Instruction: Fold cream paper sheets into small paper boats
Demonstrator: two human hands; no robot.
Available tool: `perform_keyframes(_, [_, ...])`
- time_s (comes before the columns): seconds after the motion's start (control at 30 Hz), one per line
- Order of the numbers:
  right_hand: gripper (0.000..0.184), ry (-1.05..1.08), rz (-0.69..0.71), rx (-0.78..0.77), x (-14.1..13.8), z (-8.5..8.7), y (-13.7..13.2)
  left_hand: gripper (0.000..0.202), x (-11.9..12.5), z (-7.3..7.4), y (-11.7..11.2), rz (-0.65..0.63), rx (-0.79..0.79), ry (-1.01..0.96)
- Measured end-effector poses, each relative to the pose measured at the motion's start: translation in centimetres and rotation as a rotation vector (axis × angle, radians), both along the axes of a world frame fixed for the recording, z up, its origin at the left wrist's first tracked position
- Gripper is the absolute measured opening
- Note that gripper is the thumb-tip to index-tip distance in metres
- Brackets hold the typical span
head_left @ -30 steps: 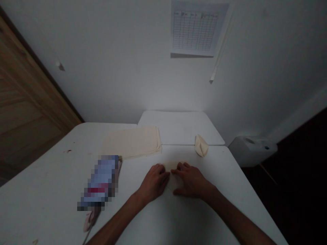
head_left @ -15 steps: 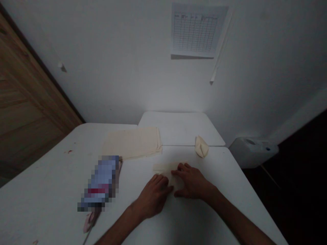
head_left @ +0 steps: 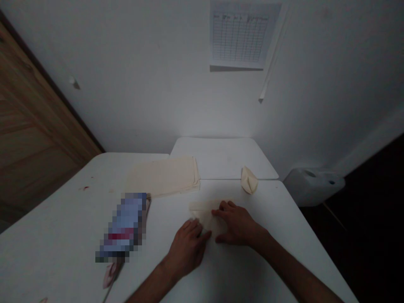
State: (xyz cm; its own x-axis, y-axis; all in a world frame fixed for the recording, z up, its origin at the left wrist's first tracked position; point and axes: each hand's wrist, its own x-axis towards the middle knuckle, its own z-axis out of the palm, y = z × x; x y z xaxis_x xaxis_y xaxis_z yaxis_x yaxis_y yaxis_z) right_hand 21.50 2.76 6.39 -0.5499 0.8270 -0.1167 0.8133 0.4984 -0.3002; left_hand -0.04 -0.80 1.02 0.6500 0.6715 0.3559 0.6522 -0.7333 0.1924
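A thin cream pastry sheet [head_left: 206, 215] lies on the white table between my hands, with a narrow band along its far edge and a slanting fold line. My right hand [head_left: 238, 223] rests on its right part, fingertips bent down onto it and the thumb apart from the index finger. At the lower left edge is my left hand [head_left: 188, 243], its fingers on or just beside the sheet and its thumb stretched toward the middle. Neither hand pinches the sheet. A folded, pointed pastry pocket [head_left: 249, 181] sits beyond my right hand.
A stack of cream sheets [head_left: 164, 176] lies at the back left. Nearer stands a blurred blue packet [head_left: 124, 225] with a pinkish object [head_left: 110, 273] below it. A wall bounds the far side; a translucent plastic can [head_left: 311, 185] is beyond the table's right edge.
My left hand has drawn back slightly down and left, baring more of the sheet and its slanting fold line. My right hand has barely moved.
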Motion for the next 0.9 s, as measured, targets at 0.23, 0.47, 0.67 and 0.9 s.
perform_keyframes(0.23, [0.081, -0.011, -0.001, -0.021, 0.0, 0.1, 0.1, 0.029, -1.2, 0.3, 0.8, 0.202, 0.088, 0.016])
perform_keyframes(0.47, [0.081, 0.005, -0.01, -0.038, -0.1, 0.2, 0.1, 0.028, -3.1, 0.0, 1.9, 0.353, 0.131, 0.074])
perform_keyframes(0.67, [0.081, 0.005, -0.007, -0.045, 0.0, 0.3, 0.0, 0.029, -3.6, -0.3, 2.1, 0.424, 0.143, 0.084])
perform_keyframes(0.9, [0.081, 0.006, -0.008, -0.025, 0.0, 0.0, 0.0, 0.031, -2.8, -0.1, 1.4, 0.389, 0.164, 0.108])
